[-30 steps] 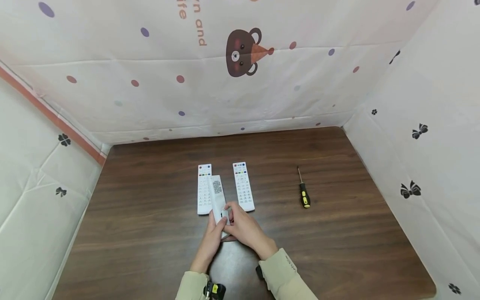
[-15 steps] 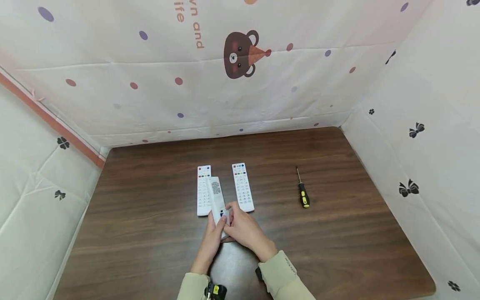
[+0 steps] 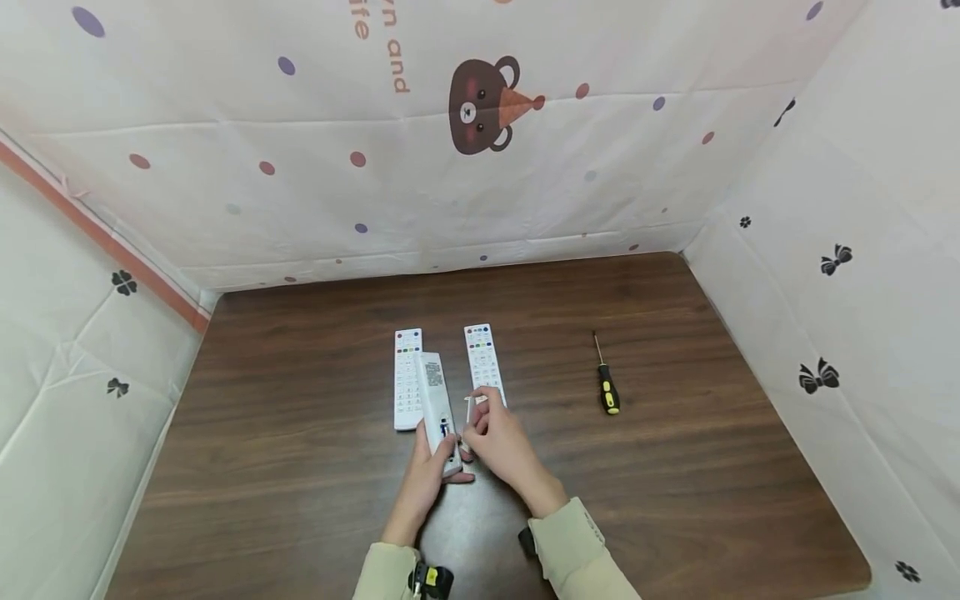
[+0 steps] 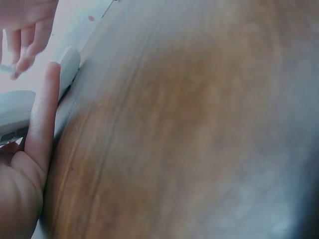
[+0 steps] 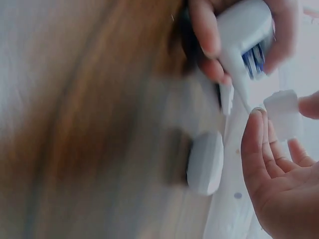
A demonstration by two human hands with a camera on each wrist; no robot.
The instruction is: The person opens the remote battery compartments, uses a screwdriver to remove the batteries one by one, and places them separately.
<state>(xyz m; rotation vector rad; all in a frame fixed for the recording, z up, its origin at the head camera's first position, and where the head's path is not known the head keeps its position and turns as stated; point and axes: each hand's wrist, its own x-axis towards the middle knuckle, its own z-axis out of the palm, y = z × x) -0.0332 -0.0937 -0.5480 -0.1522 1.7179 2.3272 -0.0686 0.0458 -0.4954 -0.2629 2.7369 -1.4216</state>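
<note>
My left hand (image 3: 422, 479) grips a white remote control (image 3: 434, 379) with its back turned up, a printed code near its far end. Its battery compartment is uncovered, and blue batteries (image 5: 254, 61) show inside it in the right wrist view. Just to the right, my right hand (image 3: 508, 446) pinches the small white battery cover (image 5: 282, 113), apart from the remote. Two more white remotes lie face up on the table: a left one (image 3: 406, 400), partly overlapped by the held remote, and a right one (image 3: 483, 358), whose near end is hidden behind my right hand.
A screwdriver (image 3: 608, 390) with a black and yellow handle lies on the brown wooden table (image 3: 720, 450), to the right of the remotes. White patterned cloth (image 3: 585, 167) hangs along the table's back and both sides.
The battery cover has come off the held remote. My right hand has moved right and away with it, while my left hand has kept its place with the remote.
</note>
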